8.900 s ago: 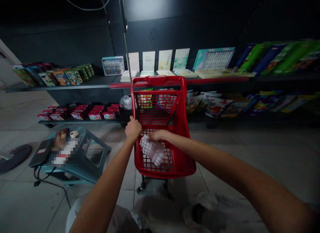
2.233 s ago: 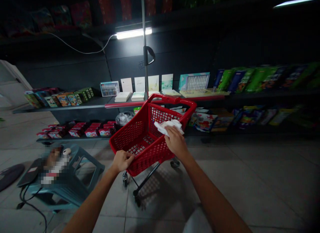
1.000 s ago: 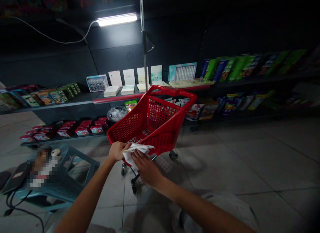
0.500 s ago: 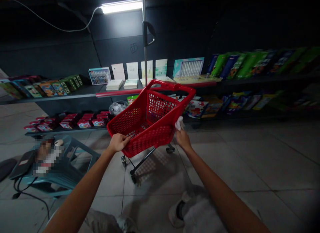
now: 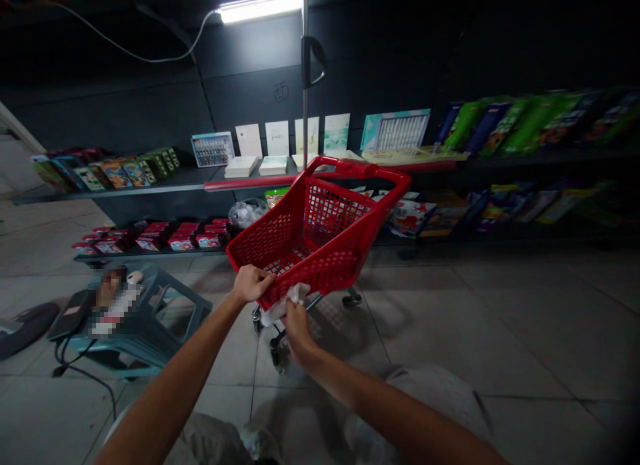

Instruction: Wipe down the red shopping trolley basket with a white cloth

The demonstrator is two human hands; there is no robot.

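Observation:
A small red plastic shopping cart (image 5: 320,265) with a mesh basket on dark wheeled legs stands tilted towards me. My left hand (image 5: 251,283) grips the near rim of its basket. My right hand (image 5: 299,332) is below that rim at the near corner, pinching a crumpled white cloth (image 5: 283,305) against the red plastic. The cloth is partly hidden by my fingers. The inside of the basket shows only red mesh.
Dark shelves (image 5: 150,185) of boxed and bagged goods run along the back, with a metal pole (image 5: 305,85) behind the cart. A teal plastic stool (image 5: 155,325) with blurred items and a black cable stands left on the tiled floor.
My right hand has moved from the basket's far right side to its near lower corner, bringing the cloth along. My left hand stays on the rim, and the view has shifted slightly.

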